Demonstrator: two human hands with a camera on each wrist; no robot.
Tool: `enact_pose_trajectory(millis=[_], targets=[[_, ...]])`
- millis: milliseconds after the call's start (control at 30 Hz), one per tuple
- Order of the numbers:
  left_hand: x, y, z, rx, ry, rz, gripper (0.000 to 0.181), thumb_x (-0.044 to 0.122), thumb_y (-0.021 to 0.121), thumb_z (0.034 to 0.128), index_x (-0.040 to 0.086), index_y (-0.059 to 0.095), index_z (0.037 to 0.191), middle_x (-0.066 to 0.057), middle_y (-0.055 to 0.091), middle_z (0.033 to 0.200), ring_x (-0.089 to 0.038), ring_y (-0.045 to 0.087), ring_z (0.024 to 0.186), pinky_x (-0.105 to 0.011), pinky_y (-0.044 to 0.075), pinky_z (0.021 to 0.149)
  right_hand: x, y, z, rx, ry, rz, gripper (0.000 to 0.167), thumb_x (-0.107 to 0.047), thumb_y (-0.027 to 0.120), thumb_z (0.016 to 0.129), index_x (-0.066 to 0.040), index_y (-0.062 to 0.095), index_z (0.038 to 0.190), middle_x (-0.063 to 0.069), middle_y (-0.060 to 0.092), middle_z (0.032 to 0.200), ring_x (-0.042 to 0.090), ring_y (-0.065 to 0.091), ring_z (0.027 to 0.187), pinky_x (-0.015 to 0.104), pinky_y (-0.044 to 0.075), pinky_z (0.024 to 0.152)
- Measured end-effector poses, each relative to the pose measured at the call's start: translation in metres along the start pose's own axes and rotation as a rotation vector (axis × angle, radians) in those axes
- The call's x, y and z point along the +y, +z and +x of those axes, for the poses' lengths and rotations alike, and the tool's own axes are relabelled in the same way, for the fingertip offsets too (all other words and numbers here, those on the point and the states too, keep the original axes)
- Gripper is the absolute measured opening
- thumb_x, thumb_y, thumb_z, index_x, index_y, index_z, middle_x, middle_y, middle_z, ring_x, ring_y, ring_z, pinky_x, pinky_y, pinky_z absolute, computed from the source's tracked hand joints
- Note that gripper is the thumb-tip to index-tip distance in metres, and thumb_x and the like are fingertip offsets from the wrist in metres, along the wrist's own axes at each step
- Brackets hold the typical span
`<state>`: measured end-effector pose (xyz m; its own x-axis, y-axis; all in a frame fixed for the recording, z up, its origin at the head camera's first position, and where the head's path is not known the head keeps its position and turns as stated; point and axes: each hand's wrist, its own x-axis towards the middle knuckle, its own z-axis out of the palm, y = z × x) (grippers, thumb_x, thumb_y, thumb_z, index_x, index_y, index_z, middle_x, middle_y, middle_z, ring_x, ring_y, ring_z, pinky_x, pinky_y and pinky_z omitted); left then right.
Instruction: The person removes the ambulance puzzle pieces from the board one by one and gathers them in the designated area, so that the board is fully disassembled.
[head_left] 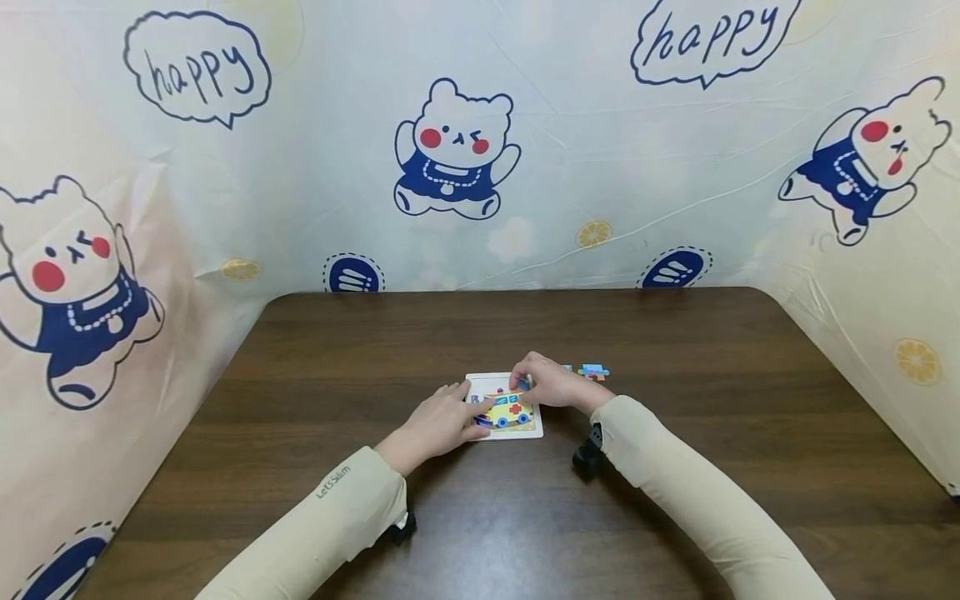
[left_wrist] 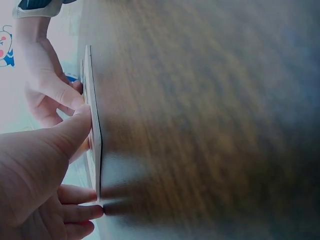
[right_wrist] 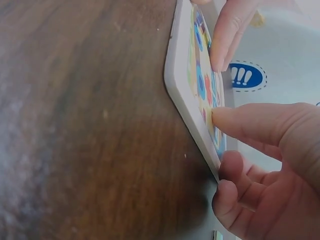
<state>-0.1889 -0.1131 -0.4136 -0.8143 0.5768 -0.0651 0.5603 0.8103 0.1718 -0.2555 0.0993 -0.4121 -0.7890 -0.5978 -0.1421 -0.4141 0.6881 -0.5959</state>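
A white-framed jigsaw puzzle [head_left: 506, 436] with a yellow ambulance picture lies flat on the table between both hands. My left hand [head_left: 442, 421] rests at its left side, some fingers on the picture; in the left wrist view the thumb [left_wrist: 77, 127] touches the board and lower fingers [left_wrist: 82, 212] reach its edge. At the upper right of the picture, my right hand [head_left: 551, 383] bends its fingers and thumb around a small bluish puzzle piece [head_left: 523, 385], mostly hidden. In the right wrist view the right thumb [right_wrist: 240, 120] touches the picture.
Beyond the right hand lies a loose blue puzzle piece [head_left: 594, 369], with part of another beside it, half covered by the wrist. The brown wooden table [head_left: 337, 350] reaches back to a printed cloth backdrop [head_left: 555, 167]. Each wrist carries a black device [head_left: 588, 452].
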Motion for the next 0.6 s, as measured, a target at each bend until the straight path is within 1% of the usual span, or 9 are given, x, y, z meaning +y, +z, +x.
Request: enact_pose_trajectory(millis=[133, 333, 433, 600], targets=[[-0.0005, -0.0009, -0.0006, -0.003, -0.002, 0.000, 0.051, 0.043, 0.057, 0.0888, 0.018, 0.052, 0.133, -0.027, 0.037, 0.137, -0.041, 0.035, 0.125, -0.049, 0.029, 0.102, -0.0012, 0.0000, 0.0008, 0.002, 0.015, -0.007, 0.012, -0.008, 0.069, 0.082, -0.011, 0.064, 0.093, 0.005, 0.046, 0.101, 0.020, 0.044, 0.086, 0.035, 0.040, 0.075], [-0.0018, 0.0010, 0.0003, 0.005, 0.006, -0.004, 0.050, 0.041, 0.058, 0.0888, 0.016, 0.053, 0.132, -0.029, 0.037, 0.136, -0.042, 0.035, 0.125, -0.051, 0.029, 0.101, 0.0007, 0.0014, 0.0024, 0.011, 0.044, 0.005, 0.011, -0.009, 0.069, 0.082, -0.010, 0.064, 0.091, 0.005, 0.043, 0.102, 0.020, 0.045, 0.084, 0.033, 0.041, 0.074], [-0.0023, 0.0013, 0.0005, 0.003, 0.011, -0.003, 0.050, 0.040, 0.058, 0.0890, 0.016, 0.053, 0.132, -0.029, 0.038, 0.136, -0.042, 0.035, 0.125, -0.050, 0.029, 0.101, 0.0007, 0.0013, 0.0026, 0.010, 0.052, 0.015, 0.011, -0.009, 0.069, 0.082, -0.010, 0.063, 0.091, 0.005, 0.042, 0.104, 0.020, 0.044, 0.086, 0.033, 0.041, 0.075], [-0.0027, 0.0009, 0.0010, 0.003, 0.015, 0.000, 0.050, 0.041, 0.057, 0.0891, 0.016, 0.053, 0.132, -0.028, 0.038, 0.136, -0.041, 0.035, 0.125, -0.049, 0.029, 0.102, -0.0005, 0.0014, 0.0012, 0.021, 0.044, 0.017, 0.015, -0.008, 0.069, 0.082, -0.012, 0.060, 0.094, 0.006, 0.045, 0.104, 0.021, 0.044, 0.088, 0.036, 0.040, 0.077]])
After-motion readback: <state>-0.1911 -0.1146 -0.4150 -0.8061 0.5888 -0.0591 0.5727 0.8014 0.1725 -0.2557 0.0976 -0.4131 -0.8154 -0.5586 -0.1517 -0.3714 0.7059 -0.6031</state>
